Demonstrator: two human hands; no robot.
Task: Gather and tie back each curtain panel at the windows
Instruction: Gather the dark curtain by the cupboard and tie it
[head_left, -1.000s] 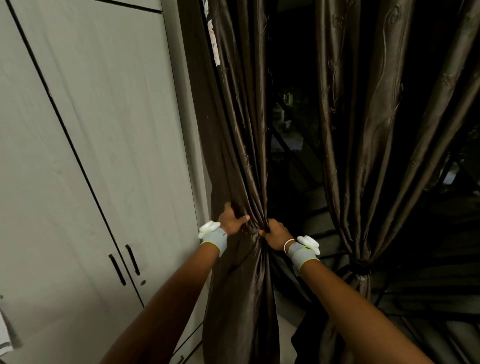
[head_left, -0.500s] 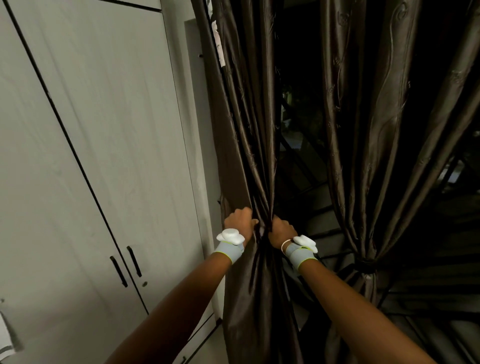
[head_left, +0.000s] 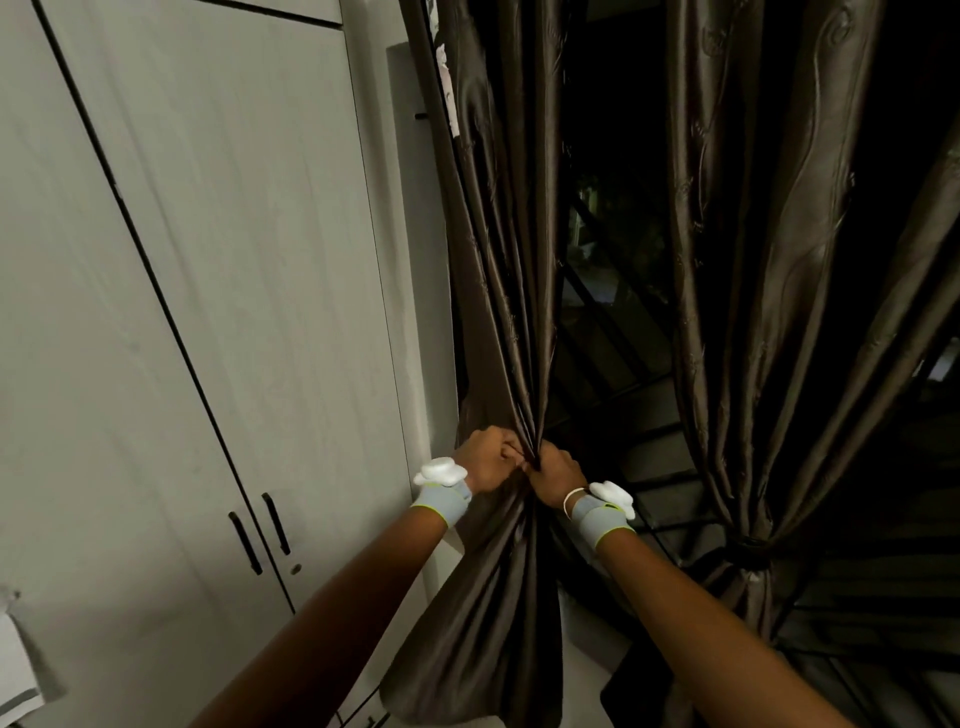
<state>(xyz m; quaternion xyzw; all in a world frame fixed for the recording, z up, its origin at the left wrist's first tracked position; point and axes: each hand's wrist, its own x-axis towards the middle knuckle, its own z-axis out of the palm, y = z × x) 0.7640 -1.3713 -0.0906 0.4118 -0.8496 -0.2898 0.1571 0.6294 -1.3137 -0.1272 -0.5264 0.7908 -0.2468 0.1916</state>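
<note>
From the head camera we see our left hand (head_left: 485, 457) and right hand (head_left: 556, 470) side by side, almost touching, fingers of both curled tight round the gathered left curtain (head_left: 498, 270). It hangs bunched just right of the wardrobe (head_left: 208, 312), its folds pinched at our fists and flaring loose below. Across the dark window (head_left: 613, 249) the right curtain (head_left: 779, 260) is already cinched by a tie (head_left: 748, 553). Each wrist carries a grey band with a white tracker.
</note>
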